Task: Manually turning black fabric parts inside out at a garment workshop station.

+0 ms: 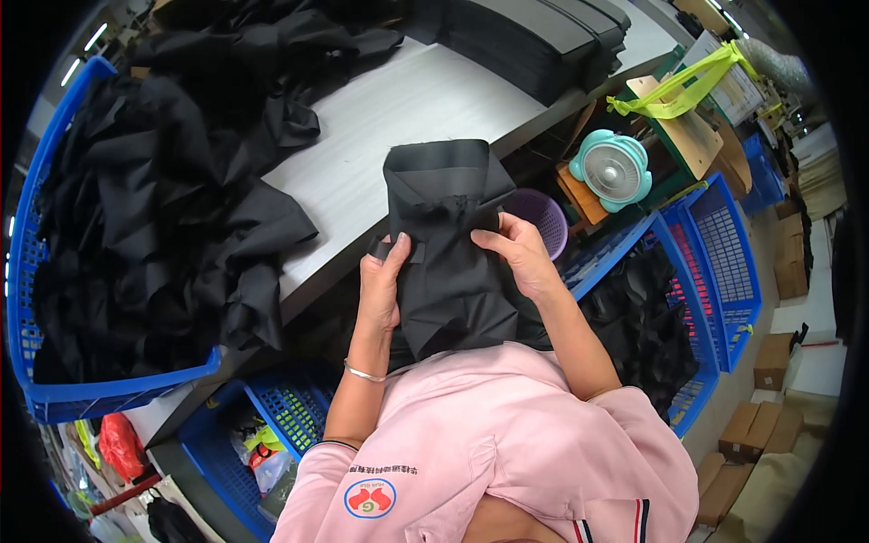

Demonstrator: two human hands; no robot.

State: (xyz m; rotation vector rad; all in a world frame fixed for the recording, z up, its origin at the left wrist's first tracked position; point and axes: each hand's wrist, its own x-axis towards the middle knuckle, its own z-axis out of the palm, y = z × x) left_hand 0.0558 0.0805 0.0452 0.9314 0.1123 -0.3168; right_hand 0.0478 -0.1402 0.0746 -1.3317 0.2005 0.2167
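Between my two hands is a black fabric pouch (453, 271), held upright in front of my body with its wide mouth facing away from me. My left hand (387, 271) grips its left side, the thumb lying on top and a short black strap end sticking out beside the fingers. On the opposite side my right hand (518, 253) pinches the edge, thumb on the front and fingers mostly behind the cloth. The pouch's lower end hangs in loose folds near my waist. Its far end reaches over the edge of the pale table (380, 118).
A blue crate (118, 385) heaped with black fabric pieces (163, 226) stands left. Stacked black panels (525, 45) lie at the table's far end. Right are a teal fan (611, 172), a purple basket (541, 217) and a blue crate (692, 394) of black pieces.
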